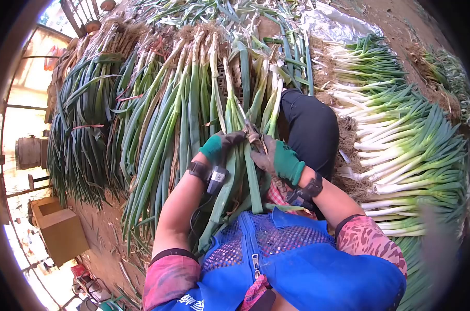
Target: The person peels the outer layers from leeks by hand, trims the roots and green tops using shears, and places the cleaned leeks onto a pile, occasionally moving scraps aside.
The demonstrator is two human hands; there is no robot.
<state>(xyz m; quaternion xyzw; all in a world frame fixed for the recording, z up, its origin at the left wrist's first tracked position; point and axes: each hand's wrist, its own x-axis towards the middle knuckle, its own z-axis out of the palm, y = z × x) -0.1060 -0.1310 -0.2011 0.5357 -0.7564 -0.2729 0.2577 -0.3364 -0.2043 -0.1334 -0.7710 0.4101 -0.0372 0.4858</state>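
My left hand [223,145], in a grey and green glove, has its fingers closed at the stem of a long green onion [230,85], whose leaves hang toward my lap. Right beside it my right hand [282,158], gloved the same way, is closed around something brownish and narrow that I cannot make out. The two hands nearly meet over the onion's stem. Untrimmed green onions [175,114] with roots and dry outer leaves lie in a thick row in front of me and to the left.
Cleaned green onions [385,145] with white stems lie in a long row at the right. White plastic sheeting [333,23] is at the far right. A bound heap of onions [84,124] lies at the left, near a cardboard box [64,233]. My bent knee [310,127] sits between the rows.
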